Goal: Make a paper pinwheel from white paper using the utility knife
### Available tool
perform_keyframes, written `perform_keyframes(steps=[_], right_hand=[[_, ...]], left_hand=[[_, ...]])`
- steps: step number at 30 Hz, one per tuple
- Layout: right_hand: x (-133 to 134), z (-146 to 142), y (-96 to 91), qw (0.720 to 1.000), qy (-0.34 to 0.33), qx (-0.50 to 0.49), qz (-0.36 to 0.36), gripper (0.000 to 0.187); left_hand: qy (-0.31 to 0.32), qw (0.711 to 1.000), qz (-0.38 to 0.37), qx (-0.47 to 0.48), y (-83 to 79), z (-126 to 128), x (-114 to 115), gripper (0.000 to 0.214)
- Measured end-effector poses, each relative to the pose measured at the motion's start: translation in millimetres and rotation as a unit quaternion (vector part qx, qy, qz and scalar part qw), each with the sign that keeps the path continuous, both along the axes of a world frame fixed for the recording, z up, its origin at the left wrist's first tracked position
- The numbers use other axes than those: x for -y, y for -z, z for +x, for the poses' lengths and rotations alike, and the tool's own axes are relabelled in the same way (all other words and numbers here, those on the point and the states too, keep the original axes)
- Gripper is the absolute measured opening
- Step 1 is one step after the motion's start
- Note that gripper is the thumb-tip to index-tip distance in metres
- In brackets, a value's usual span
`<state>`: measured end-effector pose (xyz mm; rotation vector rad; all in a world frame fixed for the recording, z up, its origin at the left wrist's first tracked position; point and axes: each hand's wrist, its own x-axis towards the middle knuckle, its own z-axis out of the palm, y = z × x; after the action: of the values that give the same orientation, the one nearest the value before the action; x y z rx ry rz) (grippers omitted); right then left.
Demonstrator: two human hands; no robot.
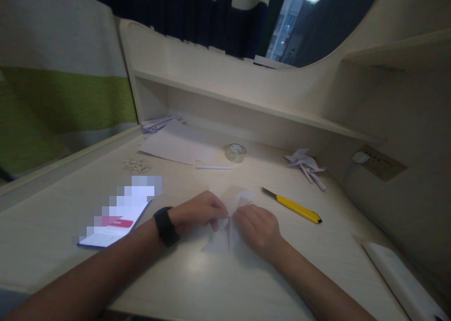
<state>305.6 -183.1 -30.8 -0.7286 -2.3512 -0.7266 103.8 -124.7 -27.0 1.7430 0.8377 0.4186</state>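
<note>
A white sheet of folded paper (225, 234) lies on the pale desk (197, 278) in front of me. My left hand (197, 211), with a black band on its wrist, pinches the paper's left side with closed fingers. My right hand (259, 229) presses closed fingers on the paper's right side, touching the left hand at a raised crease in the middle. Part of the paper is hidden under both hands.
A phone (112, 222) lies left of my hands. A yellow utility knife (294, 207) lies to the right, folded paper pieces (306, 166) behind it. A tape roll (235, 152), a white stick (214, 167), loose sheets (176, 144) and small scraps (136, 165) sit further back under a shelf (246, 105).
</note>
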Motion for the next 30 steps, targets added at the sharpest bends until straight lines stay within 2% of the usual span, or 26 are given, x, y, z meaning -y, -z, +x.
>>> perform_keyframes(steps=[6, 14, 23, 30], right_hand=[[1.8, -2.2, -1.3, 0.997, 0.071, 0.022, 0.033, 0.014], [3.5, -5.8, -8.4, 0.990, 0.127, 0.033, 0.052, 0.017], [3.5, -9.3, -12.8, 0.991, 0.128, 0.044, 0.009, 0.017], [3.6, -8.0, -9.6, 0.989, 0.144, 0.028, 0.032, 0.018]], left_hand=[[-0.009, 1.000, -0.010, -0.004, -3.9, 2.4, 3.9, 0.026], [-0.044, 0.999, 0.004, 0.003, -9.5, 9.4, 8.9, 0.026], [-0.071, 0.997, 0.006, 0.009, -9.3, 11.0, 10.5, 0.026], [-0.071, 0.997, 0.011, 0.013, -11.8, 10.0, 10.7, 0.027]])
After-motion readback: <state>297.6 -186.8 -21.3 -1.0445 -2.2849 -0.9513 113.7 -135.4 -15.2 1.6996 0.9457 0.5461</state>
